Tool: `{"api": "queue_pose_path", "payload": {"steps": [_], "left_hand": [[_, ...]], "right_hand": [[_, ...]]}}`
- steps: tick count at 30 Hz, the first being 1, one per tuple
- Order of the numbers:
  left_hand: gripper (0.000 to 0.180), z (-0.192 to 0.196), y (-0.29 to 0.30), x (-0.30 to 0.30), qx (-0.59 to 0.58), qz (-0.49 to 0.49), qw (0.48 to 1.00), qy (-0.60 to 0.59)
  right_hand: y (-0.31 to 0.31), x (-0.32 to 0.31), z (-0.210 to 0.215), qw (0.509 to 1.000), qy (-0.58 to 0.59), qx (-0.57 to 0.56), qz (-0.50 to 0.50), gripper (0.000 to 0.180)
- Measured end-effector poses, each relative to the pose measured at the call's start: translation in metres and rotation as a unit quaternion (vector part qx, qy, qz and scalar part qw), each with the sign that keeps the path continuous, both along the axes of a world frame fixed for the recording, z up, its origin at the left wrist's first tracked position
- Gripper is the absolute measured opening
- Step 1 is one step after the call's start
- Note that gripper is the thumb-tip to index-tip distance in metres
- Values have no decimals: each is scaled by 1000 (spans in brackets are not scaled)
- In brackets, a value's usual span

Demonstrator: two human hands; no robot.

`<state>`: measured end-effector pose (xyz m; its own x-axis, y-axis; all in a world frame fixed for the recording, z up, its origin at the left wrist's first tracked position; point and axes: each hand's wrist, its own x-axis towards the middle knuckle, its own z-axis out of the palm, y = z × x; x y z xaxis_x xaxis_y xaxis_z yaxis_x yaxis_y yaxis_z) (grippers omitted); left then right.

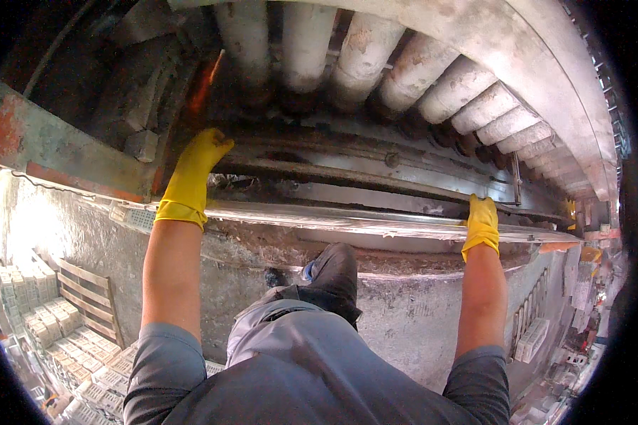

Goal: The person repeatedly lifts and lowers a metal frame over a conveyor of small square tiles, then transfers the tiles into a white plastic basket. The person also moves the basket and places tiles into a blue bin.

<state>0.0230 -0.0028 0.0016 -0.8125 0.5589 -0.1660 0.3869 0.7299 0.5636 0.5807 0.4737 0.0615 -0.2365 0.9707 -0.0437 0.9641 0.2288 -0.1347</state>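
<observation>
The long dark bar [347, 181] crosses the middle of the frame, just behind a bright metal rail [347, 216]. The left hand [198, 156], gloved in yellow, is at the bar's left end, its fingers curled in; whether they pinch anything I cannot tell. The right hand [482, 223], gloved alike, reaches the bar's front edge right of centre, its fingers together and bent over; their undersides are hidden, so I cannot tell how firmly they grip. The wide spacing probably suits so long a piece, letting each hand steady one side. Both forearms rise nearly straight from the lower edge, the left reaching higher. Beyond, pale rollers [365, 60] line the top; stacked pale blocks [60, 322] fill the lower left, beside a wooden pallet [88, 299]
</observation>
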Motion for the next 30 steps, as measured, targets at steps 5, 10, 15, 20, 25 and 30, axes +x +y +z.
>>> {"api": "queue_pose_path", "payload": {"steps": [5,10,15,20,25,30], "left_hand": [[57,-1,3,-1,8,5,1000,-14],[59,-22,0,-12,5,6,1000,-15],[61,-21,2,-13,5,4,1000,-23],[61,-15,2,-10,5,5,1000,-20],[61,-3,3,-1,2,12,1000,-15],[63,-3,3,-2,-15,16,1000,-10]], "right_hand": [[-12,-11,10,993,85,-6,-80,62],[-22,-15,18,987,116,-40,-100,60],[-56,-44,57,988,99,-55,-105,61],[-15,-16,14,997,21,21,-76,66],[-19,-20,15,997,15,34,-66,61],[-29,-24,24,997,28,18,-63,59]]}}
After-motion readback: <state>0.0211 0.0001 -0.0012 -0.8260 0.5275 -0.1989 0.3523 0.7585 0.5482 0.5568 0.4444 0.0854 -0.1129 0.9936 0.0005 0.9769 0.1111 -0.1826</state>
